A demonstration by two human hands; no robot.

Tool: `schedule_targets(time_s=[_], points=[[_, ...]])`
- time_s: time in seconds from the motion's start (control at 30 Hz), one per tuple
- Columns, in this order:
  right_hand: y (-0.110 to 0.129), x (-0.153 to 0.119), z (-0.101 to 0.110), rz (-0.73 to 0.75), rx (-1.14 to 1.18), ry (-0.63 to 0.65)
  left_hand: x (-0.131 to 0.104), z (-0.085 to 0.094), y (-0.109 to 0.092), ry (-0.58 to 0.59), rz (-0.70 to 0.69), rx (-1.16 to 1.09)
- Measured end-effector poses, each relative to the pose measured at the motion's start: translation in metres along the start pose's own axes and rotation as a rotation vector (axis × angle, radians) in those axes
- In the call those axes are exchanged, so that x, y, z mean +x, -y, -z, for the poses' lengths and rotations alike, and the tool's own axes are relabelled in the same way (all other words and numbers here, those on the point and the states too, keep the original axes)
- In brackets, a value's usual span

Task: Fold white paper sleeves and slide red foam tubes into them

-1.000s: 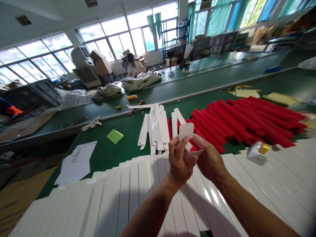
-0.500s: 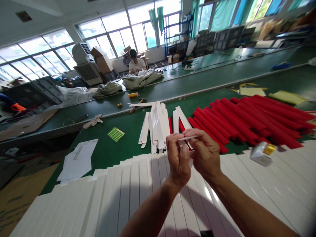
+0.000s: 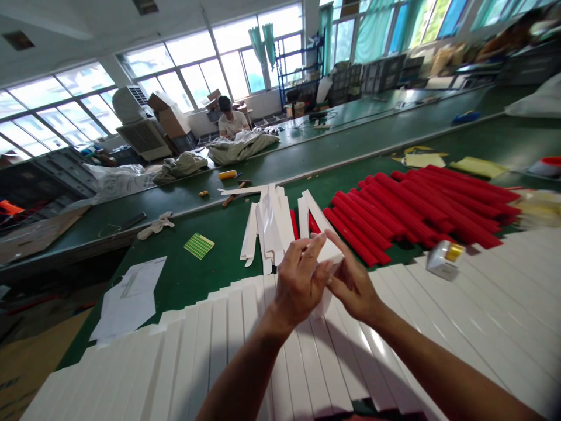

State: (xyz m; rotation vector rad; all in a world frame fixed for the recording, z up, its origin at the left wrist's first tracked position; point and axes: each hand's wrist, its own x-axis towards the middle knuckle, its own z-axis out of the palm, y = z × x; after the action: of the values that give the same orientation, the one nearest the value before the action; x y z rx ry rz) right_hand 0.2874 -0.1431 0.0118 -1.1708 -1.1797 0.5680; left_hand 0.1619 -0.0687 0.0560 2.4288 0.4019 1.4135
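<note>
My left hand [image 3: 300, 280] is closed around the left side of the end of a long white carton [image 3: 331, 251], with its fingers along the top edge. From the other side my right hand [image 3: 356, 287] grips the same carton, thumb low and fingers bent. The carton's end face looks flat and folded over. Its body runs down below my hands and is partly hidden by them. Under my forearms lies a row of long white cartons [image 3: 219, 333]. Just beyond my hands are loose white card pieces [image 3: 269, 225] and a pile of red tubes [image 3: 421, 207].
A tape roll in a white holder [image 3: 445, 259] stands on the cartons at right. Left on the green table [image 3: 175, 280] lie a paper sheet [image 3: 129, 298], a green sticker sheet [image 3: 199, 245] and a glove [image 3: 155, 225]. A hammer [image 3: 234, 194] lies farther back. Another person [image 3: 232, 123] sits beyond.
Both hands have gone from pinching a thin white flap to wrapping round the carton's end. The flap edge no longer stands out. My view has shifted slightly right.
</note>
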Motion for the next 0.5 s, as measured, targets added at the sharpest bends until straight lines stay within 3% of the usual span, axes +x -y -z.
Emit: schedule_targets(time_s=[0.27,0.5], points=[[0.011,-0.002,-0.011,0.111,-0.200,0.030,0.016,0.029,-0.018,0.215,0.000,0.152],[0.016,-0.005,-0.006,0.063,-0.179,-0.022,0.025,0.026,-0.021,0.258,-0.106,0.126]])
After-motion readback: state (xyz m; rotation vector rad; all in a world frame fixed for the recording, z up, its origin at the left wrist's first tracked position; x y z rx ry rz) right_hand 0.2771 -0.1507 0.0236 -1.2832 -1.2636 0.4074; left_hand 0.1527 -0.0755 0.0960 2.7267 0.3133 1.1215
